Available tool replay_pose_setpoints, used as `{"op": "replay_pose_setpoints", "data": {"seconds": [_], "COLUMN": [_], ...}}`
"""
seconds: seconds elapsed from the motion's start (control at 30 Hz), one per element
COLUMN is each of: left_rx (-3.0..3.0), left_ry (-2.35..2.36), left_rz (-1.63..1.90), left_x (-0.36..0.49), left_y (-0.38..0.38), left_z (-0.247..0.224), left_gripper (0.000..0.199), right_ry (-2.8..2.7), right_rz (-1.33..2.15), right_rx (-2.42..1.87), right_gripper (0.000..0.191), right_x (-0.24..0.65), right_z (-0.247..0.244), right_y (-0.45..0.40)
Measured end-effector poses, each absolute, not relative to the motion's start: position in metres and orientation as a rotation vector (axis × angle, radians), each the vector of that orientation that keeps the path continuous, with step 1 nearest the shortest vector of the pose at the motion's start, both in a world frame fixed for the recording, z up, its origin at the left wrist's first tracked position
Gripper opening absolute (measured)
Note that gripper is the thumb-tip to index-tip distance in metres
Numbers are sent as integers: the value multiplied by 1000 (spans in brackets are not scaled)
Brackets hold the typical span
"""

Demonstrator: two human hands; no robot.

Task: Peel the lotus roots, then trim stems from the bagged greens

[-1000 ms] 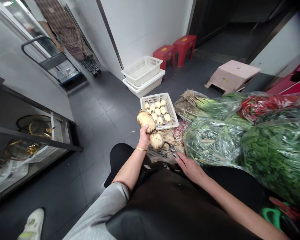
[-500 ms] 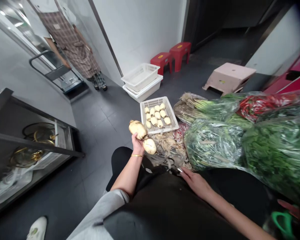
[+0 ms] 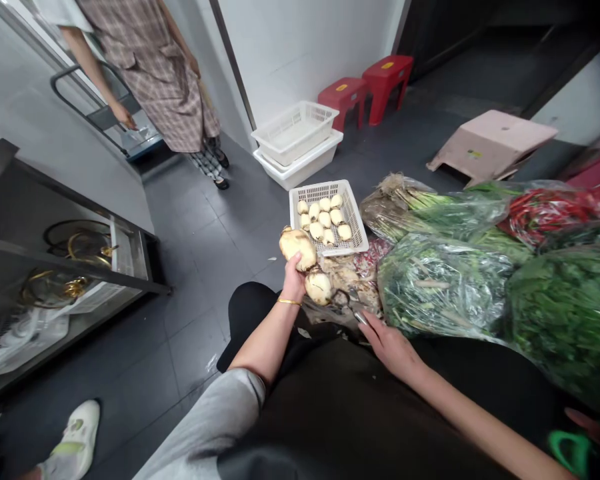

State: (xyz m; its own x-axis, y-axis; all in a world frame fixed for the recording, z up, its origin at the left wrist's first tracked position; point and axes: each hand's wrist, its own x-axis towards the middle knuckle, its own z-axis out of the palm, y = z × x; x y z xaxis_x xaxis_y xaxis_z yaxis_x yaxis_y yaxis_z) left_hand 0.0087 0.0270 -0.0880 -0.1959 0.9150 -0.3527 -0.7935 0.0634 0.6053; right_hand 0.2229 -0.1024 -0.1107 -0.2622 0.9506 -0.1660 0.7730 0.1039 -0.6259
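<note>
My left hand [image 3: 294, 279] is closed around a lotus root [image 3: 300, 249] of two joined segments. Its larger segment points up and away, and the smaller one hangs to the right of my fingers. My right hand [image 3: 387, 343] grips the metal handle of a peeler [image 3: 359, 315], whose loop-shaped head is close to the smaller segment; I cannot tell whether they touch. Just beyond the lotus root stands a white perforated basket [image 3: 359, 230] holding several pale lotus root pieces [image 3: 325, 219]. Peelings [image 3: 350, 273] lie heaped beneath my hands.
Bagged greens [image 3: 445, 283], red chillies [image 3: 545, 213] and scallions [image 3: 415, 200] crowd the right side. Stacked white baskets [image 3: 300, 157], red stools [image 3: 387, 83] and a pink stool [image 3: 500, 143] stand farther back. A metal shelf [image 3: 130, 297] is left; a person in a checked apron [image 3: 150, 80] stands beyond.
The peeler in my right hand has come up toward the smaller lotus root segment. The view has shifted, and the person in the apron appears nearer, with a hand lower over the trolley.
</note>
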Motion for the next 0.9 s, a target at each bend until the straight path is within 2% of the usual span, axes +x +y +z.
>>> {"op": "replay_pose_setpoints", "data": {"seconds": [0.1, 0.27, 0.5, 0.7, 0.9], "left_rx": [185, 236, 256, 315, 329], "left_ry": [808, 781, 790, 724, 791], "left_rz": [1566, 1557, 1550, 1544, 1498], "left_x": [9, 21, 30, 31, 21], "left_y": [34, 36, 34, 29, 26], "left_z": [-83, -71, -66, -55, -48], "left_gripper": [41, 49, 47, 48, 52], "right_ry": [-2065, -1954, -2077, -2063, -2182], "right_rz": [913, 793, 709, 703, 835], "right_rx": [-1705, -1613, -1728, -1647, -1687], "right_gripper": [45, 47, 47, 49, 45], "right_x": [244, 216, 255, 233, 266], "right_z": [-102, -67, -97, -54, -69], "right_y": [-106, -65, -123, -80, -122]}}
